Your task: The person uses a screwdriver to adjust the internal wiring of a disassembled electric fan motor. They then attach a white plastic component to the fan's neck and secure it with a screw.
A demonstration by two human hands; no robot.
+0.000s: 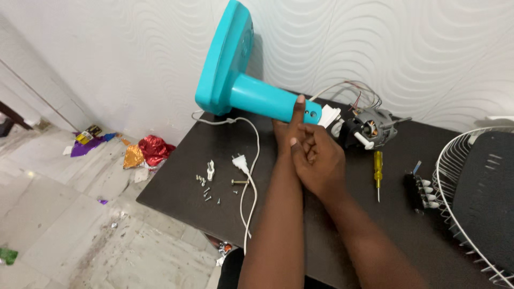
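Closest to the person, two bare forearms cross over the dark matte table (176, 187), which I take as the landmark. The right hand (317, 163) lies on top, its fingers curled narrow and pressing against the left hand; I cannot tell if it holds anything. The left hand (289, 126) is under it, wrapped around the smooth turquoise plastic neck of the fan stand (251, 96), with the thumb stretched up along the tube.

On the table's left part, a thin white power cord (251, 176) curls with its plug, and small metal screws (206, 187) are scattered just beside it. On the right part lies a yellow-handled screwdriver (378, 167), then a black switch block (418, 190) with white buttons, and at the right edge a round white wire fan guard (447, 171).

Farther, toward the table's back edge, the stand's flat rounded base tilts up in the air, and a grey metal motor (369, 130) with thin coloured wires rests just beside the neck's end. Behind the table stands a white wall (401, 48) with wavy relief.
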